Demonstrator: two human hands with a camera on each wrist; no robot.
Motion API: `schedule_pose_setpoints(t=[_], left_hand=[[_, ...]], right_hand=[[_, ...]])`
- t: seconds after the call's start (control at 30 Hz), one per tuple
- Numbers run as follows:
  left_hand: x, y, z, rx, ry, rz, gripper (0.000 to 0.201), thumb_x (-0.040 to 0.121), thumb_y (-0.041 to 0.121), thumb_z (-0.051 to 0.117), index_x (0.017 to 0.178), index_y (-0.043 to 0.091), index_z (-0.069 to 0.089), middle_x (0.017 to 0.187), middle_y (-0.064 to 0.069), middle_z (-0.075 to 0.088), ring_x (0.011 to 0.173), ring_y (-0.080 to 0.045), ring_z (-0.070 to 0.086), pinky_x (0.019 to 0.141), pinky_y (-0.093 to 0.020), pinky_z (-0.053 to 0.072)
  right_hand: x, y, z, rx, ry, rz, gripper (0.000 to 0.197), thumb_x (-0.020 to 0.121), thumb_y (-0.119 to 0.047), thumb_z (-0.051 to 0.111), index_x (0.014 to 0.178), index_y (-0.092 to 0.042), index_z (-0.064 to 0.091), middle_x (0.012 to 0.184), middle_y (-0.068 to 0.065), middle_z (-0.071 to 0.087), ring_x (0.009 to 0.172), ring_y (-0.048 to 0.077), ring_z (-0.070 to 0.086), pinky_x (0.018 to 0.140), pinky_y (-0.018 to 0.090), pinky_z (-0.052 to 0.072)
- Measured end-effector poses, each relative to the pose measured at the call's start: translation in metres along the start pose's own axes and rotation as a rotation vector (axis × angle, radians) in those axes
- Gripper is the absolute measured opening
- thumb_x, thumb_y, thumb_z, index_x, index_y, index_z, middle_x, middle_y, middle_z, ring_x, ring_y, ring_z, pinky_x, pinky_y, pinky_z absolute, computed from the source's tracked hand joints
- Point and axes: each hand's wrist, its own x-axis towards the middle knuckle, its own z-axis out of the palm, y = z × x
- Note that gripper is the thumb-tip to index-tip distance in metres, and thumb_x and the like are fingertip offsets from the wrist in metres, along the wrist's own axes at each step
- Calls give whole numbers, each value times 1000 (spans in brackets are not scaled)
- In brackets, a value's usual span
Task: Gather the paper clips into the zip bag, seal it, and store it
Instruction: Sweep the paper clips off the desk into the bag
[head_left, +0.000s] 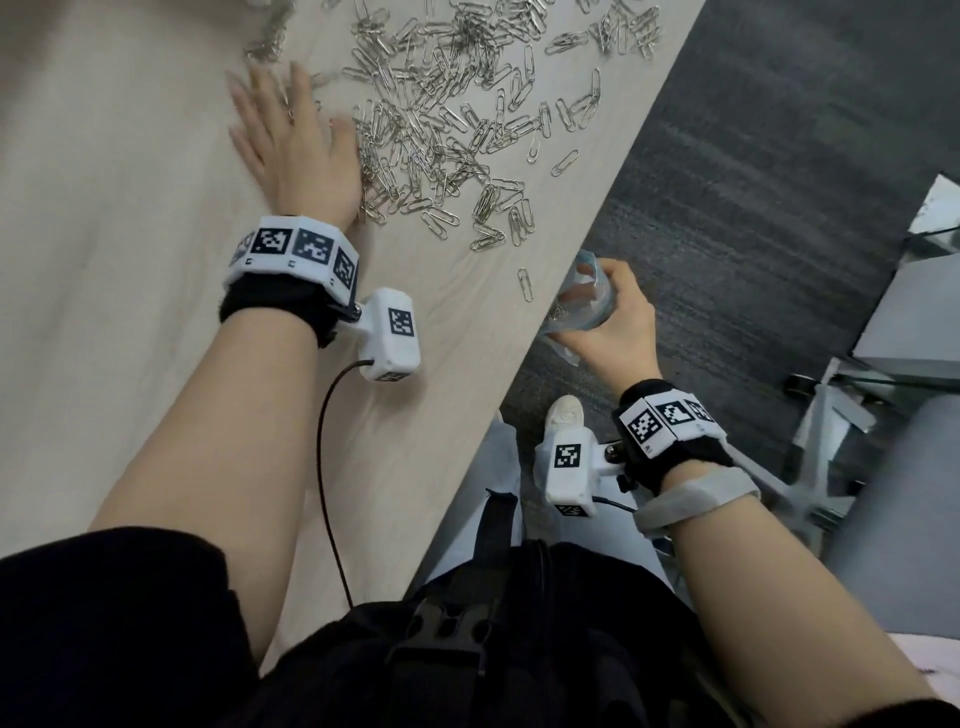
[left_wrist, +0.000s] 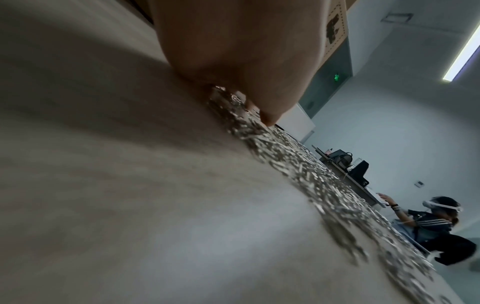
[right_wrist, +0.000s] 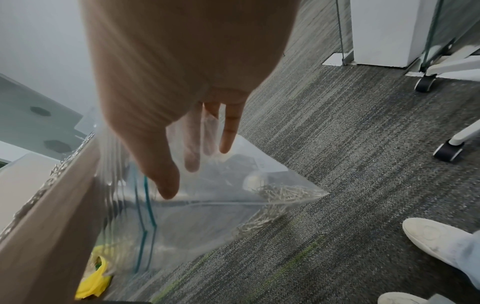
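Note:
Silver paper clips (head_left: 441, 119) lie scattered in a wide heap across the light wooden table (head_left: 130, 171). My left hand (head_left: 291, 140) lies flat on the table with straight, spread fingers, its thumb side against the heap (left_wrist: 298, 162). Just off the table's edge, my right hand (head_left: 613, 317) grips the clear zip bag (head_left: 584, 299), held open-mouthed against the edge. In the right wrist view the bag (right_wrist: 207, 205) hangs below the table edge with a bunch of clips (right_wrist: 280, 197) lying in its lower corner; my thumb (right_wrist: 161, 174) is outside the bag and some fingers show through the plastic.
Grey carpet (head_left: 753, 182) lies beyond the table edge. Office chair castors (right_wrist: 446, 150) and my white shoe (right_wrist: 436, 238) are on the floor nearby. A yellow item (right_wrist: 96, 281) sits under the table. Another person (left_wrist: 436, 226) sits far off in the left wrist view.

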Motion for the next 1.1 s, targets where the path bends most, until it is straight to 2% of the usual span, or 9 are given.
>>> schedule_pose_setpoints(t=[0.07, 0.2, 0.33, 0.4, 0.57, 0.73, 0.87, 0.97, 1.1], left_hand=[[-7, 8, 4, 1, -39, 78, 55, 98, 36, 29, 148, 17, 14, 158, -10, 0, 145, -30, -6, 116, -50, -4], [-30, 18, 15, 19, -94, 202, 57, 99, 42, 26, 148, 20, 8, 158, -7, -4, 145, -27, -9, 116, -47, -8], [-52, 23, 21, 42, -145, 263, 62, 97, 50, 23, 148, 19, 5, 158, -6, -6, 145, -26, -10, 117, -46, -8], [-61, 25, 24, 38, -159, 292, 65, 96, 53, 24, 148, 20, 5, 158, -7, -6, 145, -27, -10, 116, -46, -9], [-85, 29, 30, 46, -194, 394, 75, 90, 61, 33, 148, 20, 8, 158, -7, -4, 145, -28, -10, 116, -46, -9], [-104, 29, 35, 66, -236, 466, 74, 90, 56, 42, 148, 24, 7, 158, -7, -7, 144, -29, -13, 115, -45, -11], [-117, 32, 36, 4, -271, 497, 68, 92, 44, 46, 148, 22, 13, 158, -8, -4, 144, -30, -12, 114, -45, -11], [-124, 38, 36, -87, -315, 510, 65, 90, 43, 48, 146, 20, 24, 158, -8, 2, 144, -31, -10, 114, -43, -10], [-124, 45, 30, -308, -223, 427, 59, 82, 42, 57, 135, 18, 45, 153, -9, 23, 144, -29, 7, 116, -38, 5]], right_hand=[[-1, 0, 0, 5, -1, -8, 57, 62, -19, 86, 105, -26, 50, 88, -14, 64, 84, 6, 64, 80, 31, 54], [-3, 0, -4, 1, 9, -17, 59, 60, -23, 87, 107, -27, 51, 89, -14, 65, 86, 9, 65, 78, 29, 53], [-8, 5, -10, 2, 27, -36, 60, 60, -20, 87, 108, -23, 52, 87, -16, 64, 80, -3, 61, 74, 21, 51], [-11, 7, -13, 5, 32, -41, 58, 60, -20, 86, 106, -24, 52, 86, -16, 64, 79, -4, 61, 76, 24, 53], [-16, 9, -15, -7, 29, -47, 57, 59, -23, 87, 103, -29, 51, 89, -7, 68, 86, 13, 66, 80, 36, 56], [-17, 8, -19, -17, 20, -47, 57, 59, -27, 87, 103, -31, 51, 87, -11, 67, 86, 10, 66, 81, 37, 56], [-16, 8, -18, -22, 10, -51, 57, 56, -34, 84, 100, -37, 49, 90, -5, 70, 87, 15, 67, 82, 44, 55], [-16, 6, -19, -29, 9, -70, 58, 56, -34, 86, 102, -33, 49, 90, -4, 70, 87, 15, 67, 82, 43, 55], [-18, 3, -22, -37, 2, -82, 57, 58, -32, 86, 102, -32, 49, 84, -10, 69, 84, 10, 67, 82, 39, 55]])
